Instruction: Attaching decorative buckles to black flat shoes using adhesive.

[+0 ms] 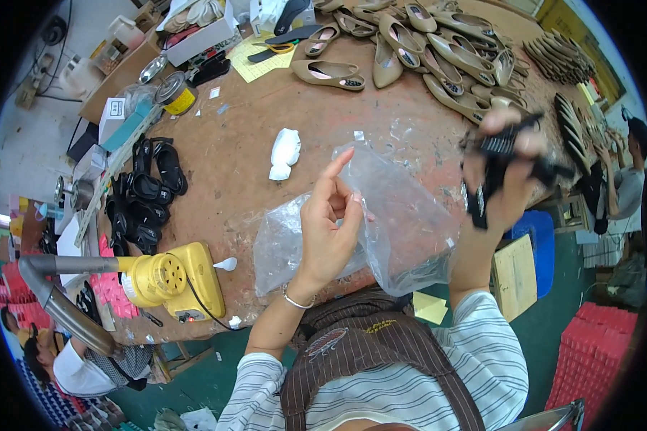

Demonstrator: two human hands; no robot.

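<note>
My left hand (331, 219) is over the middle of the bench, index finger stretched up, other fingers curled toward the thumb. A clear plastic bag (410, 226) runs up from beside these fingers, and its edge appears gripped in them. Off to the right, my right hand (510, 172) is raised and closed round a bundle of black straps (502, 147). Motion smears the bundle, so its exact kind is unclear. More clear plastic (277, 248) lies flat under my left wrist. Beyond my left hand sits a white wrapped packet (285, 153).
Beige flat shoes (446, 54) are heaped at the far right. Black sandals (144, 194) lie at left, behind a yellow machine (176, 280) with a grey pipe (72, 266). A tin (175, 95) stands far left. A blue bin (539, 248) is beside the bench. Other people work nearby.
</note>
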